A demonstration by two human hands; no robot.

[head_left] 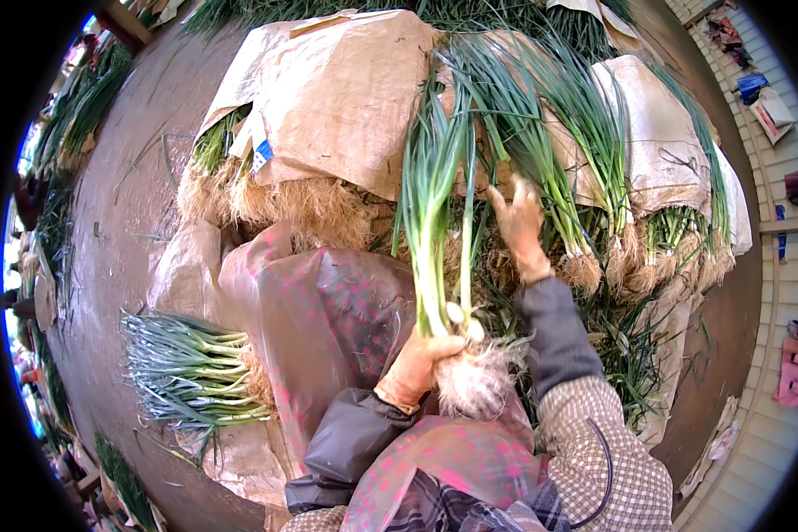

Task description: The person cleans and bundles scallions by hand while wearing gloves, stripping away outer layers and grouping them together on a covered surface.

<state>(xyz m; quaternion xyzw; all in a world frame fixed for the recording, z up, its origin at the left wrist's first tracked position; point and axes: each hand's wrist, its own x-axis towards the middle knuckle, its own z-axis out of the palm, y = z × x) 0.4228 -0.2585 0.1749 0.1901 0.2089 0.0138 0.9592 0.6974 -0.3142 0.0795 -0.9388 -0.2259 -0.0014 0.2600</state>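
My left hand [419,365] is wrapped round a bunch of green onions [433,222] just above their bulbs. Pale, tangled roots [475,381] hang out below the grip, and the long green leaves point away from me over a tan woven sack. To the right of the bunch, my right hand [519,223] is raised with its fingers apart and slightly blurred. It is close to the leaves of another group of green onions [550,164], and I see nothing held in it.
Tan sacks [337,97] cover rooted onions [310,208] in front of me. At my left, a sorted pile of green onions [195,372] lies on sacking. A patterned plastic apron [328,301] covers my legs. Loose leaves [634,363] litter the right side, before a pale wall [736,461].
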